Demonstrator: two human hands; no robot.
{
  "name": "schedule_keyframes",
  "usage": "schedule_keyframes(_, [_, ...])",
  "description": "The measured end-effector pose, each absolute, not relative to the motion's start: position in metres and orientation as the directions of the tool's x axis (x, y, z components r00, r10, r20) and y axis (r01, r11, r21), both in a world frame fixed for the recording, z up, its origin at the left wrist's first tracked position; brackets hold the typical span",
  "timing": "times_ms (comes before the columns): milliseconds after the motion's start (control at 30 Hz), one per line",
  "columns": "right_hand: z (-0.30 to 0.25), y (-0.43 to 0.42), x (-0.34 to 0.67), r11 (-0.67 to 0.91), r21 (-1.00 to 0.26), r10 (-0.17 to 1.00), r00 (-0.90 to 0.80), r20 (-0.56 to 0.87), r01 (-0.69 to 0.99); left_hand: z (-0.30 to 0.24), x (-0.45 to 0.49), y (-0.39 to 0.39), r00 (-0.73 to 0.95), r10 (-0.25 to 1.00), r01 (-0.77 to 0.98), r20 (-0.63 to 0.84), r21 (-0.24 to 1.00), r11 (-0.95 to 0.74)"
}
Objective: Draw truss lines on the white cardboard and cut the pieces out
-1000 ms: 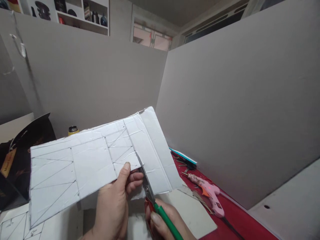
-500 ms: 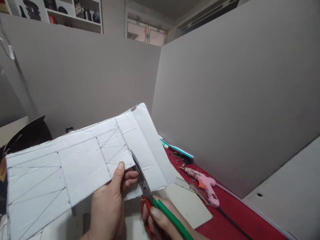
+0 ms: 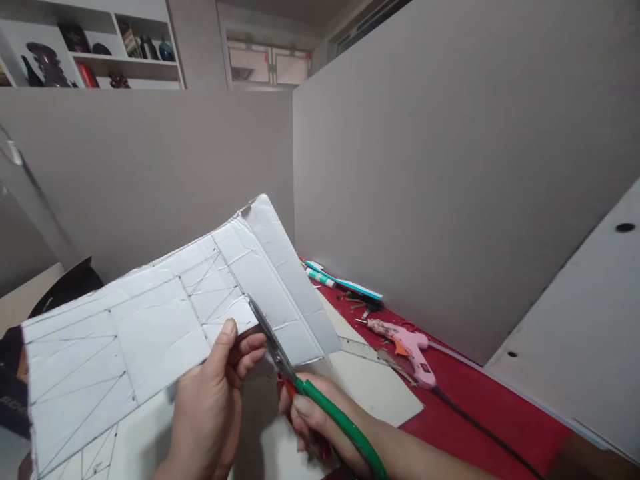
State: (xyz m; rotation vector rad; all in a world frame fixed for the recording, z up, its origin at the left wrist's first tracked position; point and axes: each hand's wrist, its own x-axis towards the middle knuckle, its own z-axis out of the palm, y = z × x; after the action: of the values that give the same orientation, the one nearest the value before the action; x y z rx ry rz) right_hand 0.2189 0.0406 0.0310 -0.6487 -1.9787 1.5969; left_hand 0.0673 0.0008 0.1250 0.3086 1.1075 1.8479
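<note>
My left hand [image 3: 213, 393] grips the lower edge of a white cardboard sheet [image 3: 150, 300], thumb on top and fingers underneath. Ruled pencil or pen lines and triangles cover much of the sheet, which is tilted up above the table. My right hand [image 3: 330, 420] is closed round the handles of a pair of scissors [image 3: 273, 340], one handle green and the other red. The scissor blades lie at a cut in the sheet, along a drawn line just right of my left fingertips. The lower blade is mostly hidden.
On the red tabletop [image 3: 465, 427] lie a pink glue gun [image 3: 407, 350] with its cord, a glue tube [image 3: 320, 277] and small scraps. More pale board [image 3: 370, 387], some with drawn lines, lies under my hands. Grey panels [image 3: 425, 167] stand behind, with shelves [image 3: 125, 63] beyond.
The camera view has shifted, so the sheet and hands appear further left. The scissor blades look more closed along the cut, and the strip by my left fingers is bent slightly up.
</note>
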Motion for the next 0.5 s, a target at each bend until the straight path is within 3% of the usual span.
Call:
schedule_keyframes(267, [0.034,0.033,0.217,0.016,-0.996,0.631,-0.771,0.081,-0.092,0.119,0.074,0.008,-0.592,0.785,-0.56,-0.184,0.794,-0.236])
schedule_keyframes(500, [0.036,0.038,0.223,0.254,-0.963,0.69,-0.714,0.117,0.087,0.118,0.08,0.008,-0.587,0.794,-0.527,-0.159,0.819,-0.225])
